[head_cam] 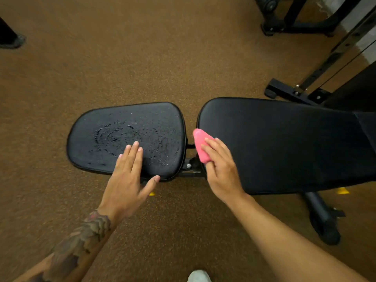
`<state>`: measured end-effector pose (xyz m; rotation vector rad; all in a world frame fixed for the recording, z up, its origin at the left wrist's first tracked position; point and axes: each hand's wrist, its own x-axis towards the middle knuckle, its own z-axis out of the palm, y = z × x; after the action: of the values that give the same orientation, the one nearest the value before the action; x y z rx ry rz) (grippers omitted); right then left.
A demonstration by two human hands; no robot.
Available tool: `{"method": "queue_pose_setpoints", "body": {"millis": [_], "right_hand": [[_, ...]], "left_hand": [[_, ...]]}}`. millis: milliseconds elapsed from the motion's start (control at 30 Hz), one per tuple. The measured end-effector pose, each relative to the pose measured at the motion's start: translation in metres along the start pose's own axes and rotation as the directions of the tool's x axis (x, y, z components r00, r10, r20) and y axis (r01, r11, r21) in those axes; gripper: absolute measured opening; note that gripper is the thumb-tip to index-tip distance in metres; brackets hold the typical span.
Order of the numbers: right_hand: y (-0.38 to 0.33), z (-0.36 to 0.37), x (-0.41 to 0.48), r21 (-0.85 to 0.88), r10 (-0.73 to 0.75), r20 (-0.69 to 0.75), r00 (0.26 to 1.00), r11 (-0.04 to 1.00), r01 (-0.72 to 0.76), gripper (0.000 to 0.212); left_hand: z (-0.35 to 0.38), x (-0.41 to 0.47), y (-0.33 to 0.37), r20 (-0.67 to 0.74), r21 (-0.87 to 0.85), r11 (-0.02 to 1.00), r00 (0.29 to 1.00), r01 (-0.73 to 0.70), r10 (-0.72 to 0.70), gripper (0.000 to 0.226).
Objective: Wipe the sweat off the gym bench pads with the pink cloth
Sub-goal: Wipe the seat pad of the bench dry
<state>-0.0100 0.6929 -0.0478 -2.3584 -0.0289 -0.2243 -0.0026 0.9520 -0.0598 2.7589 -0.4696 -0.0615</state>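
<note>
**Cloth at the gap, wet seat pad waiting**

The person is leaning over the bench. The right hand [221, 171] is gripping a bunched-up pink cloth [200, 145], fingers curled round it, at the near left corner of the long black vinyl back pad [284, 147], just beside the gap between the two pads. The left hand [128, 180] is lying flat with fingers straight and thumb spread wide, holding nothing. It seems to be resting on the near edge of the short, rounded black seat pad [97, 159]. That seat pad is glistening with beads and smears of sweat [114, 133] across its middle and right side, while the back pad is looking matte and dry from here.

To my eye the seat is the part needing work. The cloth is going to do better opened out flat under the palm than as a wad. Long overlapping strokes from the far edge to the near edge should suit it, with the left hand lifting clear so its patch gets wiped too.
</note>
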Motion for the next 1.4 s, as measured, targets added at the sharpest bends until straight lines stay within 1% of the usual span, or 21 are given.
{"method": "queue_pose_setpoints", "body": {"millis": [67,167,233,300,367,433,500,567,600,667,700,767,833,900,1000,1067,1200,1333,1400], "right_hand": [[-0.03,0.031,0.019,0.026,-0.037,0.014,0.999,0.999,0.036,0.045],[-0.065,0.081,0.037,0.026,-0.014,0.099,0.995,1.0,0.012,0.048],[-0.074,0.106,0.038,-0.07,0.01,0.15,0.989,0.998,0.0,0.052],[-0.077,0.118,0.035,-0.179,0.028,0.157,0.987,0.984,0.001,0.057],[-0.077,0.118,0.036,-0.205,0.04,0.178,0.983,0.979,-0.003,0.055],[-0.077,0.109,0.039,-0.117,0.063,0.257,0.964,0.993,-0.033,0.055],[-0.078,0.094,0.041,0.055,0.088,0.321,0.943,0.992,-0.111,0.058],[-0.075,0.075,0.036,0.175,0.091,0.294,0.951,0.974,-0.147,0.06],[-0.07,0.066,0.032,0.181,0.081,0.269,0.96,0.974,-0.133,0.061],[-0.054,0.047,0.021,0.119,0.045,0.243,0.969,0.99,-0.075,0.061],[-0.043,0.039,0.016,0.065,0.022,0.248,0.968,0.997,-0.039,0.061],[-0.023,0.026,0.005,-0.059,-0.026,0.282,0.959,0.997,0.044,0.062],[-0.008,0.018,-0.004,-0.171,-0.068,0.324,0.944,0.977,0.129,0.062],[0.004,0.016,-0.009,-0.238,-0.116,0.356,0.927,0.948,0.21,0.062],[0.014,0.019,-0.012,-0.311,-0.181,0.364,0.914,0.901,0.302,0.06],[0.015,0.022,-0.013,-0.354,-0.198,0.344,0.918,0.878,0.322,0.059],[0.015,0.026,-0.014,-0.435,-0.22,0.333,0.917,0.827,0.356,0.058],[0.016,0.027,-0.014,-0.458,-0.217,0.342,0.914,0.811,0.364,0.059],[0.016,0.028,-0.014,-0.461,-0.225,0.344,0.912,0.806,0.372,0.058]], "left_hand": [[-0.006,-0.011,-0.018,-0.004,-0.004,1.0,1.0,0.03,-0.03,0.089],[-0.014,-0.029,-0.041,0.01,0.015,0.999,0.999,0.048,-0.049,0.086],[-0.02,-0.039,-0.05,0.008,0.029,0.998,0.999,0.05,-0.05,0.083],[-0.026,-0.045,-0.057,0.003,0.039,0.998,0.999,0.046,-0.046,0.081],[-0.029,-0.046,-0.059,-0.007,0.029,0.999,0.999,0.033,-0.033,0.08],[-0.031,-0.04,-0.054,-0.019,-0.004,1.0,1.0,0.008,-0.009,0.078],[-0.03,-0.026,-0.041,-0.043,-0.048,0.998,0.999,-0.033,0.031,0.077],[-0.029,-0.008,-0.02,-0.063,-0.107,0.991,0.995,-0.086,0.08,0.076],[-0.028,0.003,-0.008,-0.061,-0.14,0.984,0.993,-0.108,0.1,0.076],[-0.023,0.026,0.015,-0.029,-0.173,0.975,0.99,-0.141,0.138,0.076],[-0.018,0.037,0.024,-0.005,-0.162,0.975,0.989,-0.15,0.151,0.077],[-0.006,0.056,0.036,0.061,-0.091,0.985,0.987,-0.144,0.149,0.079],[0.006,0.069,0.039,0.131,0.016,0.994,0.986,-0.109,0.106,0.08],[0.015,0.074,0.035,0.136,0.108,0.989,0.987,-0.105,0.09,0.075],[0.019,0.069,0.03,0.099,0.111,0.985,0.988,-0.129,0.118,0.068],[0.018,0.06,0.029,0.098,0.086,0.984,0.984,-0.156,0.147,0.066],[0.018,0.056,0.029,0.116,0.111,0.959,0.961,-0.262,0.249,0.061],[0.023,0.094,0.035,0.163,0.126,0.913,0.916,-0.388,0.367,0.06],[0.026,0.123,0.038,0.166,0.135,0.905,0.909,-0.404,0.381,0.062]]}}
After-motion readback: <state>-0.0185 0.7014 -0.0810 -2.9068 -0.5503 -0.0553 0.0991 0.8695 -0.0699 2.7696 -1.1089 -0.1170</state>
